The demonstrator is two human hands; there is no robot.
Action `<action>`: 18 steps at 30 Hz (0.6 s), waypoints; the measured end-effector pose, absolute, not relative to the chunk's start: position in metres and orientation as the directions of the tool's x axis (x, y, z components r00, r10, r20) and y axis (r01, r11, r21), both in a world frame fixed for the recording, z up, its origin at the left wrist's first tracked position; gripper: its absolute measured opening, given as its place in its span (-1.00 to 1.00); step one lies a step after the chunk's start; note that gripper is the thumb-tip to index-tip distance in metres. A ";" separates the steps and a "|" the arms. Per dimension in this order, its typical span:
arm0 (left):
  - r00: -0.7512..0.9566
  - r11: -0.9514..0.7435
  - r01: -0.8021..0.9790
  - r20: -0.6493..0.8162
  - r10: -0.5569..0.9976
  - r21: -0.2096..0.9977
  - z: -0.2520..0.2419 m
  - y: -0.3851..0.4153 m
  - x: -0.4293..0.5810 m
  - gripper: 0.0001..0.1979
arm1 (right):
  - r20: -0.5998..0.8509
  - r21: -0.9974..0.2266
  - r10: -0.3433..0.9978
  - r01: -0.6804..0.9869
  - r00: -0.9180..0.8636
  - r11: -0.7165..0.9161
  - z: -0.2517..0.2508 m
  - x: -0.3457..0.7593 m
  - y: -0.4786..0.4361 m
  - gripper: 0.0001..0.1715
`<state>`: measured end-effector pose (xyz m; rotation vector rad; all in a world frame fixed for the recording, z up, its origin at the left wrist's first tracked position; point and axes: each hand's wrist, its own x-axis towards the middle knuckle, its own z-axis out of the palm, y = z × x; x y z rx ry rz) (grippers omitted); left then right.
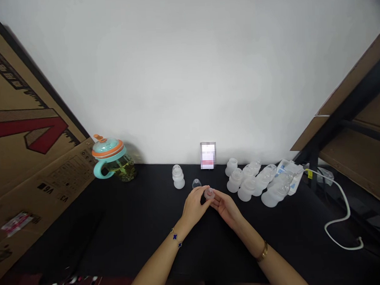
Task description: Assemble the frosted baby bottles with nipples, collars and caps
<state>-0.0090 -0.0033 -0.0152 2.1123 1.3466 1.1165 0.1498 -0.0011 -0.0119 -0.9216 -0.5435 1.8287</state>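
Note:
Between both hands, above the black table, is a small translucent baby bottle nipple (209,193) with a round collar. My left hand (194,205) pinches it from the left, with thumb and fingers closed at its rim. From the right, my right hand (226,207) grips it with curled fingers. A clear dome cap (196,183) lies just behind my left fingers, its lower part hidden by them. Farther back to the left stands a white baby bottle (179,179) with a clear cap. Several similar bottles (248,188) stand grouped to the right of my hands.
At the back left is a teal-lidded pitcher (116,159) with leaves inside. A lit phone (208,155) leans on the wall. A white cable (344,203) curves along the right side, near a plastic packet (292,176). A large cardboard box (44,181) borders the left.

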 end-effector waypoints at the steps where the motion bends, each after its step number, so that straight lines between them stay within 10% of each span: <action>1: 0.219 -0.459 0.567 0.413 0.884 0.683 -0.015 -0.003 -0.009 -0.62 | -0.334 -0.723 0.913 -0.558 -0.235 -0.408 -0.012 0.150 -0.002 -0.70; 18: 0.180 -0.547 0.527 0.543 0.820 0.651 -0.014 -0.002 -0.010 -0.78 | -0.291 -0.730 0.921 -0.562 -0.257 -0.388 -0.015 0.151 -0.002 -0.65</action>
